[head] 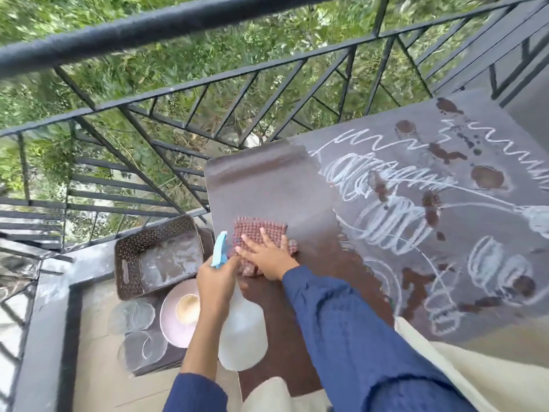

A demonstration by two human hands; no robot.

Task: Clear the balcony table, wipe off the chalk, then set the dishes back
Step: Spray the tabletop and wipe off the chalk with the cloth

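- A black metal railing point(190, 93) with slanted bars runs along the balcony edge, green foliage behind it; it stands just beyond the far edge of the table point(267, 179).
- Beside the table's left end, on a lower dark surface, sit the cleared dishes: a brown perforated plastic basket point(127, 263), a round pinkish plate point(170, 319) with a small cream bowl point(187, 308) on it, and what look like clear glass plates point(132, 318), though blur makes them hard to read.
- The table top is dark brown, flat and smooth with rounded corners. Its left strip is wiped clean and glossy with wetness; the rest carries white chalk scribbles point(386, 215) in loops and zigzags, dotted with dark wet spots point(487, 176).
- A reddish-brown waffle-weave cloth point(260, 231) lies on the clean strip, near the table's near-left edge.
- The right hand point(264, 257), in a blue sleeve, lies flat on the cloth's near part, fingers spread wide, pressing it to the table.
- The left hand point(217, 281) is wrapped around the neck of a translucent white spray bottle point(242, 334) with a light blue trigger head point(219, 248), held just left of the cloth, over the table's edge.
- Cream fabric point(475, 370) of the person's clothing covers the near-right part of the table.
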